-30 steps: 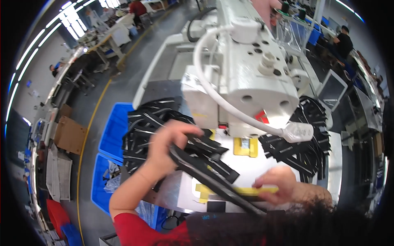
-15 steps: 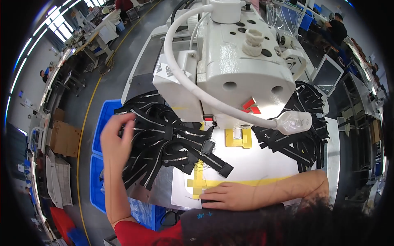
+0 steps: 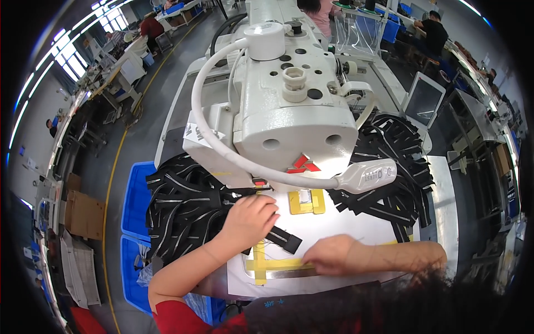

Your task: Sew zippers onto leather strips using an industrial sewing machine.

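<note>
Bent over the ends of a bundle of black zipper strips [image 3: 186, 200], my left hand [image 3: 247, 220] is closed, its fingertips pinching at a zipper among them. One strip with a square black end tab [image 3: 286, 240] sticks out beside that hand, on the white work surface [image 3: 345, 228]. My right hand [image 3: 334, 253] hovers near the front of this surface, apart from the strips. Motion blurs its curled fingers, so I cannot tell whether anything is in them. The white sewing machine head [image 3: 295, 125] stands just beyond both hands, with a yellow-edged plate [image 3: 303, 209] beneath it.
A second pile of black zipper strips [image 3: 389, 172] lies right of the machine. A white cable with a control piece [image 3: 367, 175] crosses the machine's front. Blue bins [image 3: 136, 206] stand at the left, and a screen [image 3: 424, 100] at the right. Other people work farther back.
My left hand has come down from the left side of the bundle to its right-hand ends. My right hand has lifted from the front edge, its fingers now curled. The view has shifted.
</note>
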